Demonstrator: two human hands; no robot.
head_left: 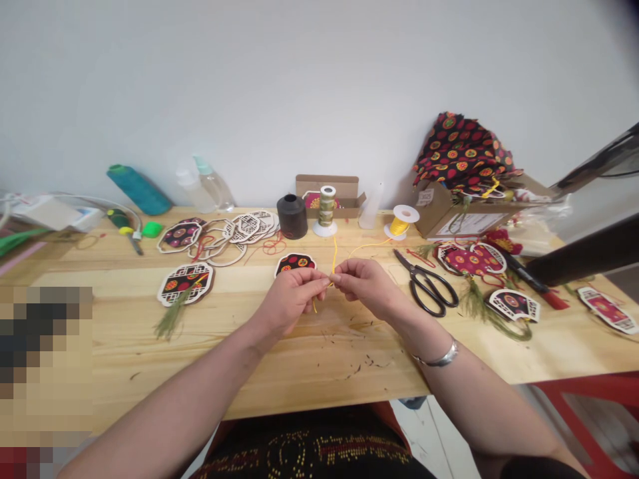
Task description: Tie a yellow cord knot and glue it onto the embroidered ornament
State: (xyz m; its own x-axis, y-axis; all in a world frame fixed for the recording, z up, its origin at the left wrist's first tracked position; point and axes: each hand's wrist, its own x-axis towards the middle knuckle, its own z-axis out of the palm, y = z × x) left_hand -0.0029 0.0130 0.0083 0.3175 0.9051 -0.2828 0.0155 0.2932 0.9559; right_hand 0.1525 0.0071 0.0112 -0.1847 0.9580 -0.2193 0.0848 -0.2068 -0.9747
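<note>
Where the hands meet at frame centre, left hand (294, 294) and right hand (367, 286) both pinch yellow cord (335, 254), a strand rising above them. Step in hand looks like tying or twisting; detail too small to tell. Next move probably calls for even tension.

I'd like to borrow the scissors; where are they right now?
In the head view, the black-handled scissors lie on the wooden table just to the right of the right hand, with the fan-shaped ornament farther right.
</note>
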